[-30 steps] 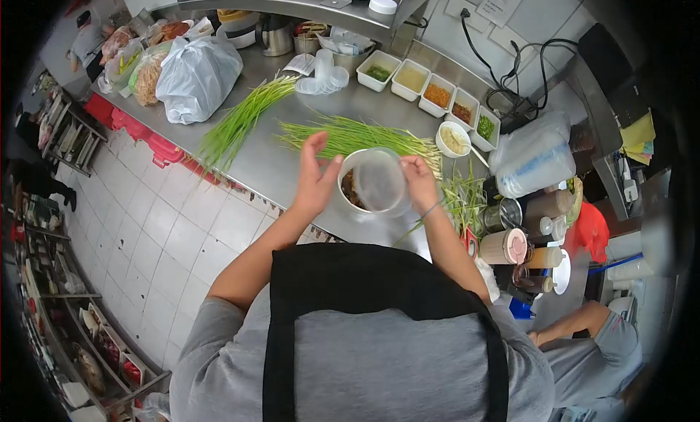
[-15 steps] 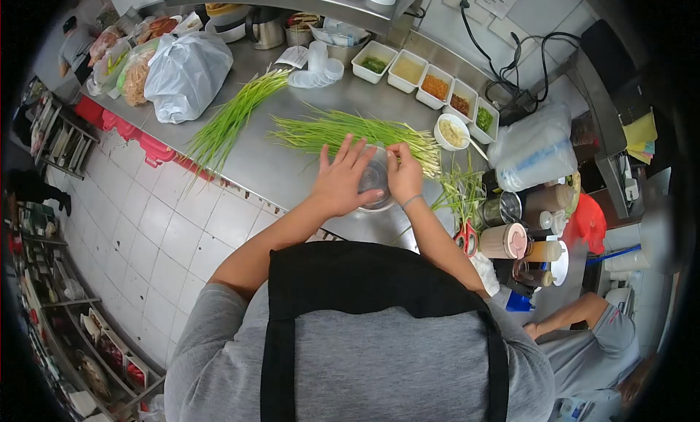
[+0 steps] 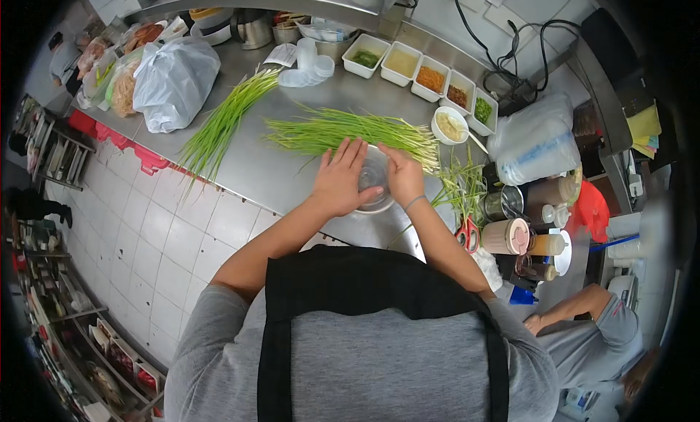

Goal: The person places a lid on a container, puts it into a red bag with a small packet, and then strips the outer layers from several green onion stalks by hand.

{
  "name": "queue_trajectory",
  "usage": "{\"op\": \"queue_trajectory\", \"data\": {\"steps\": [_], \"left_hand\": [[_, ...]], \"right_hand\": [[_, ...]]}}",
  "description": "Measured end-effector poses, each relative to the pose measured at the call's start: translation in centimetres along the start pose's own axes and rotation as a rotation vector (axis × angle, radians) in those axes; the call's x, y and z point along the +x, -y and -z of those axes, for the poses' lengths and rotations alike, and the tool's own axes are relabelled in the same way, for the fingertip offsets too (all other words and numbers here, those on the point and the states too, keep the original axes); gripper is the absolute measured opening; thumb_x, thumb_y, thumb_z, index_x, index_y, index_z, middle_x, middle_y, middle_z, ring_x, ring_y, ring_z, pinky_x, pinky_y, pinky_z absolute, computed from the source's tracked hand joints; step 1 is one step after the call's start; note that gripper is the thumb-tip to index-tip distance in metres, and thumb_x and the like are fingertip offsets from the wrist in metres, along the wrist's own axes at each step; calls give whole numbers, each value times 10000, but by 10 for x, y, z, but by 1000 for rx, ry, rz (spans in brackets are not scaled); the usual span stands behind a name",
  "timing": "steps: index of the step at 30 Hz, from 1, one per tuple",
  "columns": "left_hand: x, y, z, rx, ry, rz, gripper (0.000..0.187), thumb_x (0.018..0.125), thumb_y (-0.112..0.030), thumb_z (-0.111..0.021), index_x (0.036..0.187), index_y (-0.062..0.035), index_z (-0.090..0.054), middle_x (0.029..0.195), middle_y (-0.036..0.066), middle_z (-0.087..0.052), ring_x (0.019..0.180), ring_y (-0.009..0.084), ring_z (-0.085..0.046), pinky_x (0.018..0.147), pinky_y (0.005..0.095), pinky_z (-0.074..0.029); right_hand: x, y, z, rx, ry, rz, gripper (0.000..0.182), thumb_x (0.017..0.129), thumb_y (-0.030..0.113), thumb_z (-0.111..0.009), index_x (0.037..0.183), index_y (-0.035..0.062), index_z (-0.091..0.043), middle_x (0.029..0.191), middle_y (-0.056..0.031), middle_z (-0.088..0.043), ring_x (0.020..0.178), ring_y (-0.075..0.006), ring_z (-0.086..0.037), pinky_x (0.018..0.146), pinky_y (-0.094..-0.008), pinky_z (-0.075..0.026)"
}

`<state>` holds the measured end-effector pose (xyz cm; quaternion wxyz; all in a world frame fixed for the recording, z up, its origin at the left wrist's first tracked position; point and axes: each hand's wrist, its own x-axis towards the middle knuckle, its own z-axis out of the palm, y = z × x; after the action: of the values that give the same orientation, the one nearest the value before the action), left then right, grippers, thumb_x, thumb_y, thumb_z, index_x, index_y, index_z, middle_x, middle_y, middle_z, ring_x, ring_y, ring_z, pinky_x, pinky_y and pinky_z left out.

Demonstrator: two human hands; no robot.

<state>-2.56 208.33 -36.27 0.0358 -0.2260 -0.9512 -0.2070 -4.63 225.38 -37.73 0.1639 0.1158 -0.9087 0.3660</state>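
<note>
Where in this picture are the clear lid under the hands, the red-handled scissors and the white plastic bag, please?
clear lid [image 3: 373, 180]: head view, bare middle of the top between the hands.
red-handled scissors [image 3: 467, 237]: head view, red handle loops.
white plastic bag [image 3: 173, 83]: head view, middle of the bulging side.

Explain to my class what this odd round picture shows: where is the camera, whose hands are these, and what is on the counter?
The camera sits on a person's head and looks down, so you see their own grey shirt, black apron and both arms; the wide lens bends the edges. The left hand lies flat on a clear lid over a round container, and the right hand presses the lid's far side. They work at a steel counter. On it lie two bundles of long green chives, a white plastic bag, a row of white tubs with chopped toppings and red-handled scissors. At lower right a second person's arm shows.
</note>
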Motion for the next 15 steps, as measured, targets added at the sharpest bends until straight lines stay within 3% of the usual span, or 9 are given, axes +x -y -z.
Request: {"op": "queue_trajectory", "data": {"steps": [5, 7, 10, 13, 15], "left_hand": [[6, 0, 2, -72, 37, 10, 849, 773, -509, -580, 1385, -16, -259, 1412, 161, -296, 1314, 330, -258, 1054, 470, -226], [3, 8, -13, -48, -81, -37, 845, 771, -511, -582, 1378, -12, -271, 1409, 161, -302, 1308, 339, -263, 1051, 475, -226], [5, 15, -22, -16, -114, -49, 859, 767, -525, -583, 1380, -11, -270, 1422, 162, -283, 1324, 341, -236, 1056, 499, -203], [3, 11, -9, 11, -17, -32, 893, 760, -549, -580, 1390, -9, -251, 1449, 153, -244, 1355, 328, -181, 1065, 534, -159], [6, 7, 8, 39, 42, -97, 910, 754, -566, -577, 1400, -22, -237, 1466, 138, -219, 1371, 315, -141, 1070, 552, -126]], "right_hand": [[-6, -3, -6, 99, -25, -40, 287, 813, -11, -493, 1035, 78, -652, 940, -183, -638, 838, -331, -620, 750, -358, -497], [-2, 3, -3, 105, 9, -116, 272, 834, 4, -481, 1038, 68, -649, 945, -172, -646, 847, -323, -625, 761, -345, -498], [-2, -13, -10, 389, -69, -206, 266, 867, 38, -463, 1078, 52, -625, 1029, -183, -628, 927, -328, -608, 820, -343, -479], [-14, -5, 6, 252, -228, -121, 302, 883, 69, -461, 1164, 16, -557, 1118, -196, -591, 1014, -329, -580, 873, -337, -449], [-22, 0, 7, -46, -137, -4, 336, 884, 82, -468, 1204, -14, -506, 1151, -227, -562, 1059, -333, -556, 894, -333, -431]]}}
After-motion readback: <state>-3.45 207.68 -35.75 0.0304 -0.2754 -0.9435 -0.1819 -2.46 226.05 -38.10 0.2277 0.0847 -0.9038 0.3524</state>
